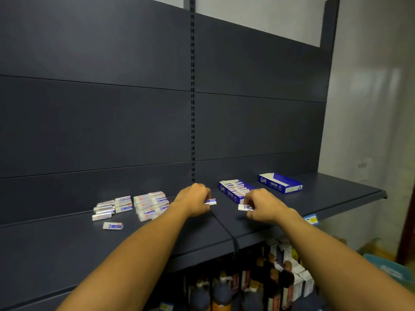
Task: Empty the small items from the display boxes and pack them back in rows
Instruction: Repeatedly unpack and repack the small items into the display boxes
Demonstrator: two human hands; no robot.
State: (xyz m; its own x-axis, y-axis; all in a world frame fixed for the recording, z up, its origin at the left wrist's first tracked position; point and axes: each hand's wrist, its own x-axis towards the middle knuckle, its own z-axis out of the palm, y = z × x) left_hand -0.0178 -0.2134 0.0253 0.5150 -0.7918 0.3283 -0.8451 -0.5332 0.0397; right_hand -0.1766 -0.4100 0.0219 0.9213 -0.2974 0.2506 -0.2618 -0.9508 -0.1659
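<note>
One eraser [210, 201] is pinched by the left hand [195, 199]. Another eraser [245, 207] is pinched by the right hand [261, 204], at five o'clock from the part-filled display box [226, 192].

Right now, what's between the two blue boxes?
Nothing: in the head view, only bare dark shelf separates the filled box from the empty box.

A heap of small white wrapped erasers [143, 204] lies at the left. To the right, a blue cardboard display box [235, 191] holds a row; farther right, another blue box [280, 182] lies open.
</note>
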